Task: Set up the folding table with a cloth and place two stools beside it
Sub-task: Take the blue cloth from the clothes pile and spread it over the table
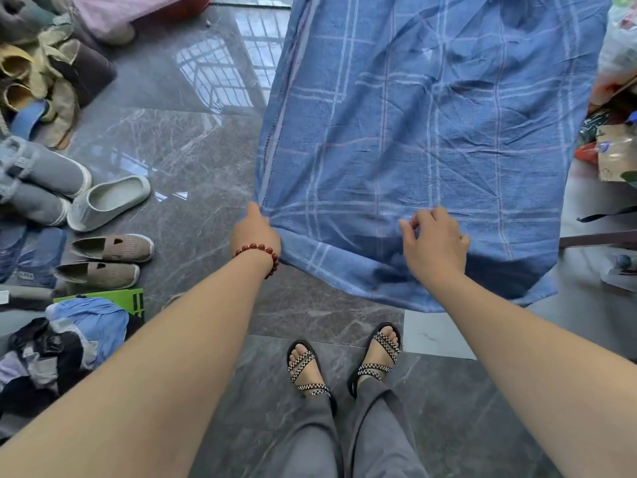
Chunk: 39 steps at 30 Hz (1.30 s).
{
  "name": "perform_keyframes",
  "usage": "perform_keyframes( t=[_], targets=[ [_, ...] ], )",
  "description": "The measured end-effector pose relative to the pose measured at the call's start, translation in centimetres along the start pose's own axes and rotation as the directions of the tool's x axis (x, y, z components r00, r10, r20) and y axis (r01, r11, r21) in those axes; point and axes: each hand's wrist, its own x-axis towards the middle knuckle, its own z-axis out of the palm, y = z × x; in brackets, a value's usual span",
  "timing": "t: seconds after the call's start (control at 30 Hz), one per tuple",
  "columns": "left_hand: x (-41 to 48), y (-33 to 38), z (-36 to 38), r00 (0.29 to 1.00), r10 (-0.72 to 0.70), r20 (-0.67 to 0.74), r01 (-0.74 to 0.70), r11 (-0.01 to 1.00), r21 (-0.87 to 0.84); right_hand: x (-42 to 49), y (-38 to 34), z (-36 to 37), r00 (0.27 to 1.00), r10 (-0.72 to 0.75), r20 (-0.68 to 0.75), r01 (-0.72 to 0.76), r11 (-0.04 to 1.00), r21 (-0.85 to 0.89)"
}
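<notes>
A blue checked cloth (431,132) lies spread over the folding table, which it hides completely; its near edge hangs down in front of me. My left hand (255,232), with a red bead bracelet on the wrist, grips the cloth's near left corner. My right hand (436,243) rests on the near edge of the cloth, its fingers curled and pinching the fabric. No stool can be made out in view.
Several shoes and slippers (110,198) lie on the grey marble floor to the left, with a heap of clothes (65,339) at lower left. Bags and packets (617,150) crowd the right edge. My sandalled feet (344,360) stand just before the cloth.
</notes>
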Motion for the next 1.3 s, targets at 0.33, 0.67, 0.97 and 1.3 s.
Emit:
perform_keyframes(
  t=[0.33,0.67,0.97,1.3],
  targets=[
    [-0.7,0.8,-0.8,0.997,-0.054,0.063,0.053,0.998,0.02,-0.8,-0.2,-0.1,0.998,0.013,0.059,-0.013,1.0,0.003],
    [-1.7,5.6,-0.6,0.927,0.368,0.078,-0.374,0.885,0.277,1.2,0.8,-2.6,0.988,-0.047,0.148,0.033,0.994,0.1],
    [-1.5,12.3,-0.7,0.892,0.411,0.186,-0.449,0.851,0.273,5.1,3.1,-6.2,0.976,-0.087,0.202,0.066,0.992,0.108],
    [2.6,19.7,-1.1,0.884,0.424,0.196,-0.462,0.856,0.231,12.4,2.7,-9.6,0.97,-0.115,0.213,0.096,0.99,0.098]
  ],
)
